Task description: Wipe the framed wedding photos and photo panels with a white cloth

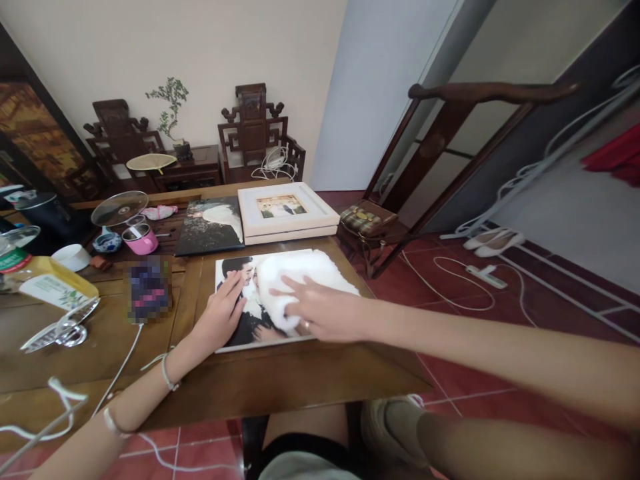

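A wedding photo panel showing a couple lies flat at the wooden table's near edge. My left hand rests on its left part, fingers stretched out and holding nothing. A fluffy white cloth covers part of the picture's middle. Over it my right hand presses down, fingers bent around the bunched cloth. The panel's right part is partly hidden by my right hand and the cloth. Behind it sit a cream framed box with a small photo and a dark photo album.
To the left are a pink mug, a bottle of yellow liquid, scissors and a blurred-out phone-like item on a white cable. A wooden chair bearing a plaid bag stands right of the table.
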The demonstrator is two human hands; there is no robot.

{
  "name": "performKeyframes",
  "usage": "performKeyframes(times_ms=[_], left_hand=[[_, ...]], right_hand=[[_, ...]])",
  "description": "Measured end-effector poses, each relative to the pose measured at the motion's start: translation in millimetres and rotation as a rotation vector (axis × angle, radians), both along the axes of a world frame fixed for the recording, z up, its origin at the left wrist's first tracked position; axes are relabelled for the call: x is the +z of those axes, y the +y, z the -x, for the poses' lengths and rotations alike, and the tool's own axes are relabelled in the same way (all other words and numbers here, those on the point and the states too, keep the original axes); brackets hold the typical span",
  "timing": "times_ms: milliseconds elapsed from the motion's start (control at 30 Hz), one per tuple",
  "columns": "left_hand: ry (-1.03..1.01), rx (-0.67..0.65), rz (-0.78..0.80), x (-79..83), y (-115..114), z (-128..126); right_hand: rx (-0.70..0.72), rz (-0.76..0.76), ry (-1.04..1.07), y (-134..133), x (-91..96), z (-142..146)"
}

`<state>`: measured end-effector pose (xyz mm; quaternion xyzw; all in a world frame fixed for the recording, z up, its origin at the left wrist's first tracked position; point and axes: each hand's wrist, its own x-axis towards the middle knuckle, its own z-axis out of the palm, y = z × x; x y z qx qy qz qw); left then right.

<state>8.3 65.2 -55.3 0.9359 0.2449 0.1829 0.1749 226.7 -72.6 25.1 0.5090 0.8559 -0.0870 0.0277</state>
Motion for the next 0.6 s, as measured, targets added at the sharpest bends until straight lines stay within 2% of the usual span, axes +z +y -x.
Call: performKeyframes(times_ms=[133, 267, 400, 600], left_hand=[[-0.001, 0.008, 0.0, 1.8, -2.0, 0.5], [-0.014, 0.003, -0.01, 2.5, -2.9, 0.7], [-0.019, -0.001, -0.019, 0.4, -1.8, 0.8], [-0.058, -0.003, -0.019, -3.9, -0.1, -0.1]], right_hand=[[0.097, 0.084, 0.057, -36.9, 11.5, 21.3], [0.154, 0.14, 0.117, -50.6, 16.9, 31.8], [0.123, 0.089, 0.171, -36.4, 8.7, 23.7], [0.018, -0.011, 0.124, 10.6, -4.9, -4.6]])
